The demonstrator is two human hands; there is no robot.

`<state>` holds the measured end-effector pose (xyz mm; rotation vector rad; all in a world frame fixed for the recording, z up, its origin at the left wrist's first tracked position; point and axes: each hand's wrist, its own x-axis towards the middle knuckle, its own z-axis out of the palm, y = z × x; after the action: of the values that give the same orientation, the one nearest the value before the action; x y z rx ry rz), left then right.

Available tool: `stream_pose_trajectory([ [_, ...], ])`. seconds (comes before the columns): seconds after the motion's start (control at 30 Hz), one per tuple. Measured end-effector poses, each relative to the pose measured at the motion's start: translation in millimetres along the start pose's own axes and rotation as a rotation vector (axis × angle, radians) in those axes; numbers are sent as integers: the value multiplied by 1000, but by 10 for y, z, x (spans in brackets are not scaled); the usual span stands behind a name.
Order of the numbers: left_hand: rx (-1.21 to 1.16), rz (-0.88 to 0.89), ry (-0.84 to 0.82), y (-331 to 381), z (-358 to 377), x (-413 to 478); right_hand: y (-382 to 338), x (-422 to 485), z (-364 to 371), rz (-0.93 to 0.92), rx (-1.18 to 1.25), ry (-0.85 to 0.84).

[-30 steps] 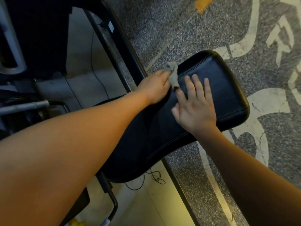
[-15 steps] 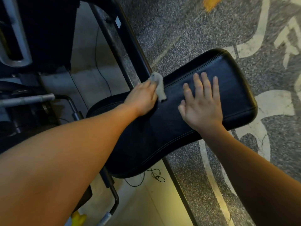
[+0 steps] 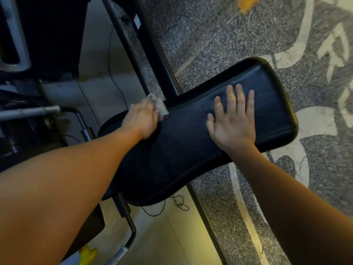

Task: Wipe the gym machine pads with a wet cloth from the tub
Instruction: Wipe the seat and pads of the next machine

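A long black padded seat (image 3: 191, 150) of a gym machine lies across the middle of the view. My left hand (image 3: 142, 121) presses a small pale cloth (image 3: 159, 106) against the pad's far edge, near its narrow left part. The cloth sticks out from under my fingers. Flat on the wider right half of the pad rests my right hand (image 3: 232, 123), fingers spread, holding nothing. No tub is in view.
A black machine frame bar (image 3: 152, 50) runs diagonally behind the pad. Metal tubes (image 3: 28, 111) and dark machine parts fill the left. A thin black cable (image 3: 177, 205) lies on the floor below the pad. Speckled rubber flooring with white markings (image 3: 305, 119) is at right.
My left hand has slid the cloth leftward along the pad's far edge, from near the right hand toward the narrow end. The right hand has stayed flat on the pad.
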<state>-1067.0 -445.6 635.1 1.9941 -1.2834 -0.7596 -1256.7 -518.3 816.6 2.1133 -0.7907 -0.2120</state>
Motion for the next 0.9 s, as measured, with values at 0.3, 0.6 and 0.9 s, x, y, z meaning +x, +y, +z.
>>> stream_pose_trajectory([
  [0.3, 18, 38, 5, -138, 113, -61, -23, -7, 22, 7, 6, 3],
  [0.6, 24, 129, 34, 148, 234, -242, -122, -2, 22, 44, -8, -1],
  [0.9, 31, 69, -10, 105, 237, -302, -787, -171, 181, -159, 61, -30],
])
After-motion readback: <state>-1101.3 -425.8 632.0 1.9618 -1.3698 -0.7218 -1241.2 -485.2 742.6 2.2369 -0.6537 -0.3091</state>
